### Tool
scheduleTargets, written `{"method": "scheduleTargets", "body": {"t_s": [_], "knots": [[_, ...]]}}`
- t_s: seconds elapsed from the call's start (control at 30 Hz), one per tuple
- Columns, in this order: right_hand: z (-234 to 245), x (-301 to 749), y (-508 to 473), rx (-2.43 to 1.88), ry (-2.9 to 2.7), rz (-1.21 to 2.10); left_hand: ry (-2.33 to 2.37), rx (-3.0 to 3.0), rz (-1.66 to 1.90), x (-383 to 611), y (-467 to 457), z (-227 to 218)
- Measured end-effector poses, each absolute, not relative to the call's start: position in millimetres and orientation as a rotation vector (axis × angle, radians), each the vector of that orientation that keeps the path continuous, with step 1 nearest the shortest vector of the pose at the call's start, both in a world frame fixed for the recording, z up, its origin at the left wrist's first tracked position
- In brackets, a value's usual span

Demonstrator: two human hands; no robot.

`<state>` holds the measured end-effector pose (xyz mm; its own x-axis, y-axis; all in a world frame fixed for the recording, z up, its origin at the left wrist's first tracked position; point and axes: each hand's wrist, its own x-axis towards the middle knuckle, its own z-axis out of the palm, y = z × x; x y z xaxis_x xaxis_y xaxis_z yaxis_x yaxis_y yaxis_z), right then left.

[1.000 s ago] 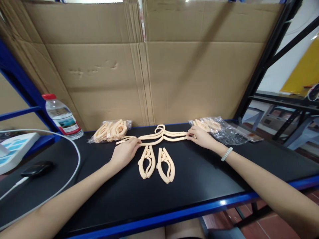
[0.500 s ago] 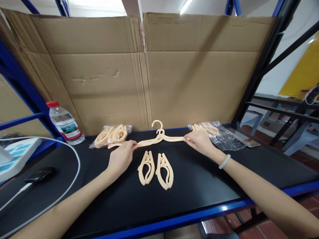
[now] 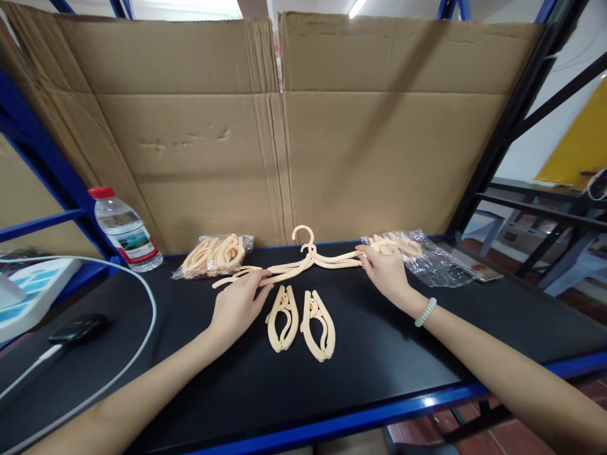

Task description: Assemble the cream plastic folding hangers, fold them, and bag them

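Note:
A cream plastic clothes hanger (image 3: 309, 259) lies unfolded on the black table, its hook pointing away from me. Its arms look doubled; I cannot tell whether a second hanger lies against it. My left hand (image 3: 241, 298) has thumb and fingers around the left arm. At the right arm's outer end, my right hand (image 3: 386, 272) pinches the upper strip, and a gap shows between the two strips there. Nearer to me lie two folded hangers side by side, a left folded hanger (image 3: 272, 332) and a right folded hanger (image 3: 308, 335), touched by neither hand.
Clear bags of folded hangers lie at back, a left bag (image 3: 215, 256) and a right bag (image 3: 434, 262). A phone (image 3: 481, 272) is beside the right one. Leftward are a water bottle (image 3: 126, 230), power strip (image 3: 35, 294), black charger (image 3: 78, 328) and white cable (image 3: 152, 309). Cardboard (image 3: 190, 158) stands behind.
The hanger's doubled strips have spread apart on both sides. My left thumb has moved away from the index finger, and my right fingers have lifted slightly with the upper strip.

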<state>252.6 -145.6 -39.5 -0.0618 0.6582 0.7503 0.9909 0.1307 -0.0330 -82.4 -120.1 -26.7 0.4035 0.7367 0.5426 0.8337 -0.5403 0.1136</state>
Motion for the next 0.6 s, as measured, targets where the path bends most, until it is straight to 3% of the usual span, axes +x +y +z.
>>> {"method": "scheduleTargets", "body": {"t_s": [0.23, 0.5, 0.6], "knots": [[-34.5, 254.8, -149.4, -1.458, -1.736, -0.536, -1.161, -2.344, -0.846, -89.4, -118.2, -25.0], [-34.1, 233.2, -156.1, -1.104, -1.528, 0.391, -1.068, -2.255, -0.938, -90.2, -118.2, -25.0], [-32.5, 229.2, -157.6, -1.013, -1.411, 0.542, -1.076, -2.262, -0.989, -90.2, -118.1, -24.2]]}}
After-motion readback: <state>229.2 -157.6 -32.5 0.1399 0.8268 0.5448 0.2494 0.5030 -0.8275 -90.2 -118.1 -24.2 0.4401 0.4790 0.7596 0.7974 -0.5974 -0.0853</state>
